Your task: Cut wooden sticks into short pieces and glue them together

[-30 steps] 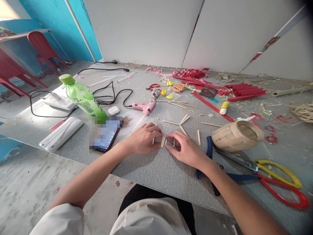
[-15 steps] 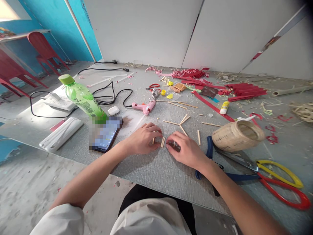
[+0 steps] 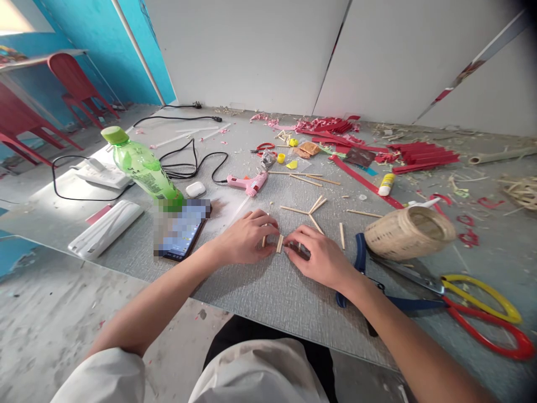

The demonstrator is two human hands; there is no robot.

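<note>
Toward the front edge of the bench, 2 short sticks lie side by side between the left hand and the right hand. The left hand curls just beside them; I cannot tell whether it grips anything. The right hand's thumb and fingertips are close together, any hold unclear. Beyond lie forked sticks and a glue gun; rightward, a jar sits near scissors.
</note>
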